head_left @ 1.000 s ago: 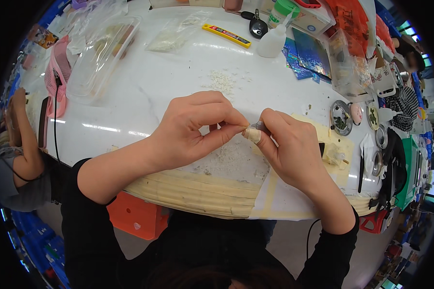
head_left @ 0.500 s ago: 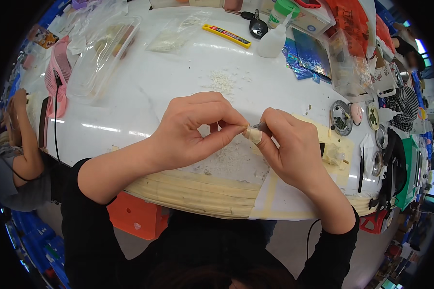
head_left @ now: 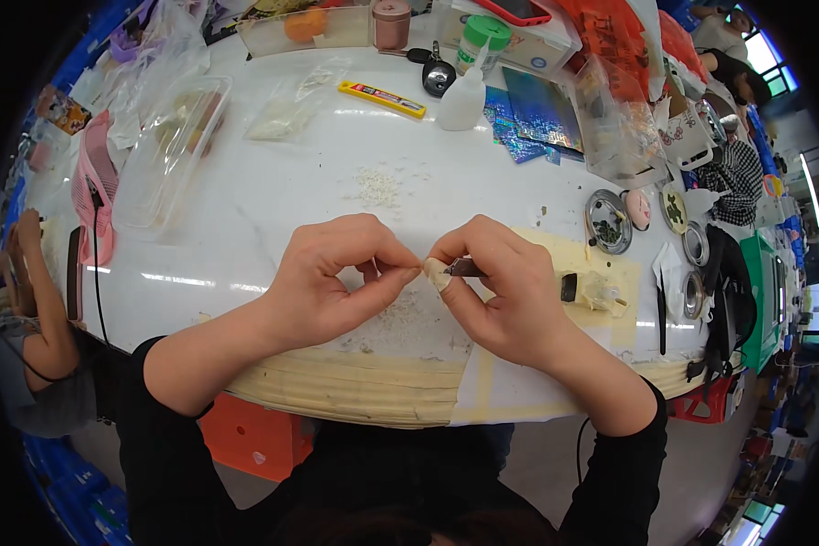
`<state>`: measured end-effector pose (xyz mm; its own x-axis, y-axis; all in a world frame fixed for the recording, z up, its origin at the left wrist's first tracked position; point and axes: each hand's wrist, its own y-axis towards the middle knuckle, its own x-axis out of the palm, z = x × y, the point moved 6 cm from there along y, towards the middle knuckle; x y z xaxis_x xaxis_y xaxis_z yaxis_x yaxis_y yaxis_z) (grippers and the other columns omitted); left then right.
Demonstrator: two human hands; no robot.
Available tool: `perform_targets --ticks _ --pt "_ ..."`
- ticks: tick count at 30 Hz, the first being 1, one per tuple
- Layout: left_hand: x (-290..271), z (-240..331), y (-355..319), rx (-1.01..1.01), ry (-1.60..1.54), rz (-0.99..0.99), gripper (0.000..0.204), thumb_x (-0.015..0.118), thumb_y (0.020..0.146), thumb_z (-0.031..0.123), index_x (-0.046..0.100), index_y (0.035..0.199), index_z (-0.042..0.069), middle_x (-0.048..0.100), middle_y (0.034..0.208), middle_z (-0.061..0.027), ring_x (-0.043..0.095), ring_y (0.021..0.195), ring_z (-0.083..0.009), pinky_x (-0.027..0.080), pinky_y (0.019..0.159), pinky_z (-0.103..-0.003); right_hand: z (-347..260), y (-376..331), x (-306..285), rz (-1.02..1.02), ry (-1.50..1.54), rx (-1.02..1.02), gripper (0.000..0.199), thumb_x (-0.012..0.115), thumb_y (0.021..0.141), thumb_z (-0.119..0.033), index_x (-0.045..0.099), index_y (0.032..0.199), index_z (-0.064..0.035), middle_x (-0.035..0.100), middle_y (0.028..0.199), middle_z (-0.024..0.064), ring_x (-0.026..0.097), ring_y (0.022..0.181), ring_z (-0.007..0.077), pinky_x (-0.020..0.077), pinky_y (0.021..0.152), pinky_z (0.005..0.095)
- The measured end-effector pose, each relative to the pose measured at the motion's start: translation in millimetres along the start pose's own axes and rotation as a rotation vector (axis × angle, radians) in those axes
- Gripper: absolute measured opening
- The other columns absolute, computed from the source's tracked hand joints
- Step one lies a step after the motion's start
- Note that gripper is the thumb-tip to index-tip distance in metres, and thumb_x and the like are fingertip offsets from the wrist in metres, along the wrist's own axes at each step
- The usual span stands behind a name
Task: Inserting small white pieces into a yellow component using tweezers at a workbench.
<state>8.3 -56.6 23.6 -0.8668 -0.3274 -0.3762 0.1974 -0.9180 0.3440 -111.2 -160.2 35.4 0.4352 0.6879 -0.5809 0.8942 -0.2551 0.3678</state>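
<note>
My left hand [head_left: 332, 282] is closed in a pinch, thumb against forefinger; what sits between the tips is too small to make out. Its fingertips meet those of my right hand [head_left: 505, 291] above the white table [head_left: 246, 196]. Curled fingers of the right hand grip a small dark metal blade [head_left: 465, 268], its far end hidden in the palm. Pale tape [head_left: 438, 274] wraps the tip of the right thumb. Small white bits [head_left: 378, 187] lie scattered beyond the hands, and more crumbs [head_left: 396, 318] lie beneath them.
A yellow cutter [head_left: 382, 99], a white squeeze bottle [head_left: 462, 102] and shiny blue sheets [head_left: 541, 114] lie at the back. On the right are a round metal dish [head_left: 608, 221] and a black tool [head_left: 662, 314]. A clear plastic box [head_left: 175, 150] stands left; another person's arm [head_left: 41, 300] shows beyond.
The view has shifted, so the table things appear further left and lower. Both hands stay together, and more of the dark blade shows in my right hand.
</note>
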Motion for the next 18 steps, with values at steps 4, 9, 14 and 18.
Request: perform_targets --ticks 4,9,14,18 --pt "2 -15 -5 -0.181 -0.237 -0.024 0.005 0.065 0.087 -0.002 0.067 0.091 -0.001 0.065 0.086 -0.0040 0.057 0.071 -0.0072 0.047 0.060 -0.022 -1 0 4 0.003 -0.019 -0.024 0.018 0.065 0.076 0.005 0.061 0.091 -0.0030 0.061 0.084 0.0066 0.064 0.069 0.0177 0.0548 0.060 0.0270" --pt "6 -26 -8 -0.438 -0.437 -0.054 0.008 0.065 0.091 0.006 0.067 0.093 -0.002 0.065 0.088 -0.0033 0.056 0.070 -0.0049 0.047 0.057 -0.019 -2 -1 1 0.033 -0.117 -0.067 0.024 0.067 0.074 0.002 0.060 0.095 -0.0077 0.060 0.084 0.0063 0.065 0.066 0.0194 0.0494 0.055 0.0296" --pt "4 -28 -8 -0.464 -0.431 -0.015 0.008 0.066 0.091 0.007 0.067 0.093 0.000 0.067 0.087 -0.0054 0.056 0.068 -0.0051 0.046 0.056 -0.020 5 5 -35 0.198 -0.002 0.039 0.020 0.060 0.086 0.000 0.062 0.105 -0.0044 0.057 0.081 0.0047 0.053 0.062 0.0107 0.0416 0.054 0.0248" --pt "3 -27 -5 -0.434 -0.447 -0.001 0.008 0.067 0.091 0.008 0.067 0.093 0.000 0.067 0.087 -0.0059 0.056 0.067 -0.0058 0.046 0.056 -0.020 3 4 -73 0.391 0.267 0.150 0.023 0.045 0.103 -0.016 0.061 0.109 -0.0010 0.054 0.079 -0.0024 0.039 0.062 0.0019 0.0305 0.056 0.0181"
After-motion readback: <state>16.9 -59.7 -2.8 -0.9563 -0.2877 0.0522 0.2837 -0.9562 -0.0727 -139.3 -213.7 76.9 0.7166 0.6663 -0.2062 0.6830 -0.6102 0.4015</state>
